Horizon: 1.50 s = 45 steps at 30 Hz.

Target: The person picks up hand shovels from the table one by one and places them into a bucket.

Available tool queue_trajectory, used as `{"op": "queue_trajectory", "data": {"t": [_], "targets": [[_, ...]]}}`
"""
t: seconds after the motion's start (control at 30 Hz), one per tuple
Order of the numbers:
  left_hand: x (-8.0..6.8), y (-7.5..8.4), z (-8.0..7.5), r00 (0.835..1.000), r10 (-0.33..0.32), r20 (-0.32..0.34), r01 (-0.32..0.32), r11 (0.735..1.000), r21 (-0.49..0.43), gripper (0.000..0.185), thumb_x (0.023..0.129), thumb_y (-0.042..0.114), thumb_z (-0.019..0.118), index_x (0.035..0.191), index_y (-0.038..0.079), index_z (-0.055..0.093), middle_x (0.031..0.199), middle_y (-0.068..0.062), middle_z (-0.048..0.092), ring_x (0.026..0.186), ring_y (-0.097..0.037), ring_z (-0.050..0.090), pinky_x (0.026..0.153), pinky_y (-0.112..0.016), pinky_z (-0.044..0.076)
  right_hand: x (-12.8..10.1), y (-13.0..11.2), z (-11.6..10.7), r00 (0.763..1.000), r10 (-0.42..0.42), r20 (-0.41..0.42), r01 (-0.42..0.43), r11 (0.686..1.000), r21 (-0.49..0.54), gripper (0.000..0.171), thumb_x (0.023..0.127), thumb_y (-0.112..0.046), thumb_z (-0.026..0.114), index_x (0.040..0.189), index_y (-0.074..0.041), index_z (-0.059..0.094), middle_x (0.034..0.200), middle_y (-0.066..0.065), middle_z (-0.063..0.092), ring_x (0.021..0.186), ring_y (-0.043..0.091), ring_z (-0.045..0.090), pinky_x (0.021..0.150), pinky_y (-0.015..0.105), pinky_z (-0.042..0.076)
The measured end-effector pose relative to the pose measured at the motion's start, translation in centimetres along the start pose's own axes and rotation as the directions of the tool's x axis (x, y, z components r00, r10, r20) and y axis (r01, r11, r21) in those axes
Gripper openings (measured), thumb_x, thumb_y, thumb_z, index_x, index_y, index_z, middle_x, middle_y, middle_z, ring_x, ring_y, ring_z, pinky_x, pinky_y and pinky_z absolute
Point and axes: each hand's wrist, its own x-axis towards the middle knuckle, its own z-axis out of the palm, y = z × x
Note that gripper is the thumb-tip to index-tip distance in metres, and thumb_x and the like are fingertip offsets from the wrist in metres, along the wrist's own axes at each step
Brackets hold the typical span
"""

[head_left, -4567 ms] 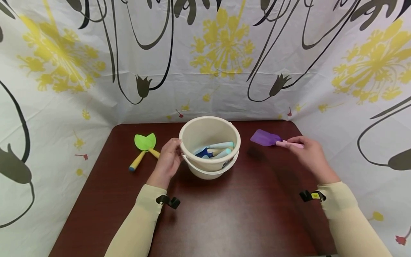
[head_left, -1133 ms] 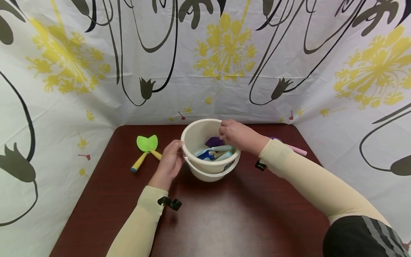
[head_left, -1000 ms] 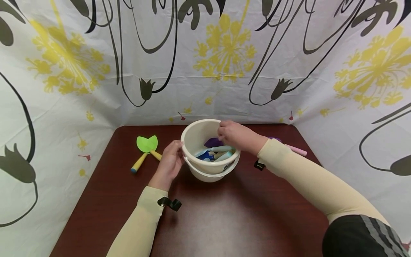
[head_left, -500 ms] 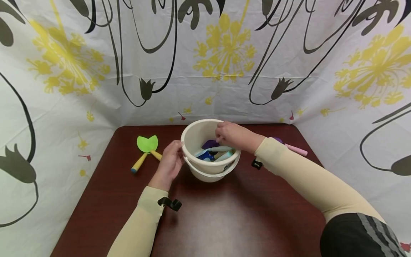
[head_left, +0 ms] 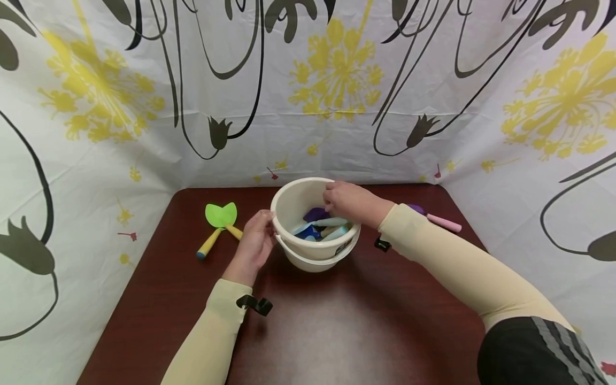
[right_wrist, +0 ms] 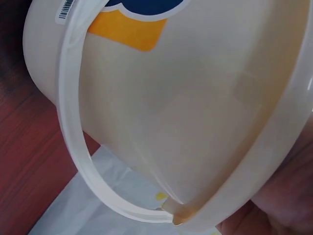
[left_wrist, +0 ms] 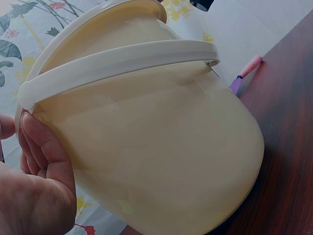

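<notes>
A cream bucket point(head_left: 295, 197) stands on the table, its carrying handle point(left_wrist: 122, 61) hanging down around the side. My left hand point(head_left: 255, 243) grips its rim on the left, thumb on one side and curled fingers on the other. My right hand point(head_left: 353, 202) reaches over the right rim, fingers curled inside the bucket. It pinches a purple toy shovel point(head_left: 315, 214), whose blade shows beside the fingers; the rest is hidden by the hand. Several toy tools point(head_left: 334, 232) with pale blue handles lie inside, with a dark blue piece point(head_left: 308, 233) among them.
Two green toy shovels point(head_left: 221, 215) with yellow handles lie crossed on the dark red table point(head_left: 332, 331), left of the bucket. Another purple shovel with a pink handle point(head_left: 444, 222) lies at the right, partly behind the right sleeve. A patterned cloth point(head_left: 317, 144) hangs behind.
Earlier my right hand held a purple shovel by its pink handle, right of the bucket. It has since come into the bucket and shifted slightly left with the purple blade. My left hand stays at the rim.
</notes>
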Motion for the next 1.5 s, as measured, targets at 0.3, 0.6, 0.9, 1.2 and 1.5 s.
{"op": "queue_trajectory", "data": {"t": [0.3,0.6,0.9,1.2,1.5], "targets": [[0.1,-0.1,0.0,1.0,0.006,0.002,-0.006,1.0,-0.001,0.01,0.109,0.015,0.059,0.105,0.008,0.065,0.089,-0.002,0.058,0.077,-0.014,0.054,0.071,-0.024,0.047,0.0,-0.7,-0.3,0.996,0.036,0.077,-0.019,0.977,-0.212,0.013,0.106,-0.013,0.073,0.109,-0.001,0.077,0.1,0.011,0.067,0.099,0.031,0.064,0.093,0.044,0.056],[0.3,-0.2,0.0,1.0,0.007,-0.006,-0.007,1.0,-0.004,0.01,0.109,0.013,0.057,0.104,0.007,0.064,0.088,-0.002,0.057,0.077,-0.014,0.054,0.071,-0.024,0.047,-0.2,-0.2,-0.3,0.999,0.027,0.043,-0.02,0.987,-0.158,0.008,0.105,-0.009,0.073,0.104,-0.002,0.077,0.099,0.01,0.065,0.096,0.031,0.062,0.089,0.045,0.056],[0.3,-0.2,0.0,1.0,0.006,-0.005,-0.006,1.0,0.0,0.009,0.108,0.014,0.059,0.103,0.009,0.065,0.089,-0.003,0.056,0.079,-0.015,0.054,0.071,-0.025,0.047,-1.9,1.1,-1.1,0.989,0.008,-0.144,-0.008,1.0,0.002,0.013,0.101,-0.017,0.082,0.106,-0.008,0.074,0.106,0.006,0.066,0.098,0.027,0.063,0.086,0.046,0.057],[0.3,-0.2,-0.2,1.0,0.004,-0.008,-0.004,1.0,0.004,0.009,0.107,0.014,0.059,0.104,0.006,0.063,0.089,-0.003,0.055,0.079,-0.016,0.053,0.071,-0.025,0.046,-5.1,3.5,-2.9,0.946,0.079,-0.313,-0.068,0.997,0.044,0.01,0.106,-0.016,0.074,0.107,-0.006,0.074,0.103,0.01,0.067,0.099,0.031,0.064,0.089,0.052,0.055],[0.2,-0.1,-0.1,1.0,0.011,0.012,-0.011,1.0,0.009,0.012,0.108,0.014,0.057,0.098,0.013,0.065,0.089,-0.001,0.055,0.08,-0.014,0.054,0.072,-0.025,0.046,-11.2,8.8,-2.3,0.874,0.336,-0.35,-0.288,0.94,0.184,0.008,0.104,-0.014,0.075,0.1,-0.007,0.074,0.1,0.01,0.07,0.095,0.031,0.066,0.087,0.053,0.053]]}}
